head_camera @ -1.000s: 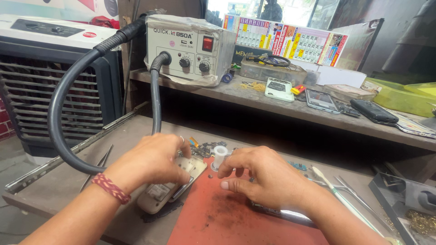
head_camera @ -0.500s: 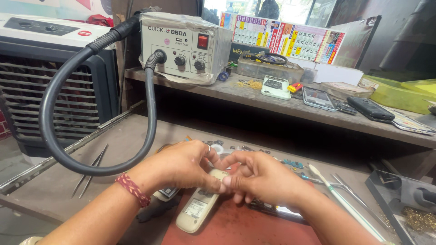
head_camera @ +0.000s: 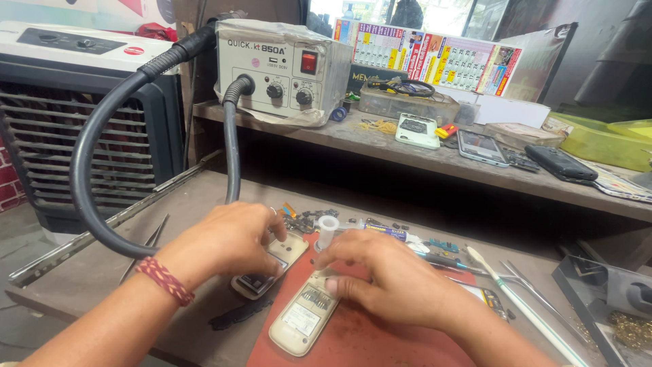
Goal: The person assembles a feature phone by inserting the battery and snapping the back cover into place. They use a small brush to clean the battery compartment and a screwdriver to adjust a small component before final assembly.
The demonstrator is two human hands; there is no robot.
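On the red work mat (head_camera: 353,340) at the front of the bench, we have two small beige handset shells under our hands. Our left hand (head_camera: 231,241) lies palm down over the upper handset (head_camera: 268,268), fingers curled onto its top end and pressing it against the mat edge, so the grip is a loose clasp from above. Our right hand (head_camera: 387,275) rests on the top end of the lower handset (head_camera: 303,319), fingertips pinching its upper edge while its open back with a white label faces up. The two handsets lie just beside each other, both tilted the same way. A small white bottle (head_camera: 328,230) stands upright between our hands, just behind them. A black hose (head_camera: 88,163) loops from the grey hot-air station (head_camera: 278,71) on the shelf down to the bench at our left. Tweezers (head_camera: 146,246) lie near the left wrist, and a thin white tool (head_camera: 516,302) lies to the right
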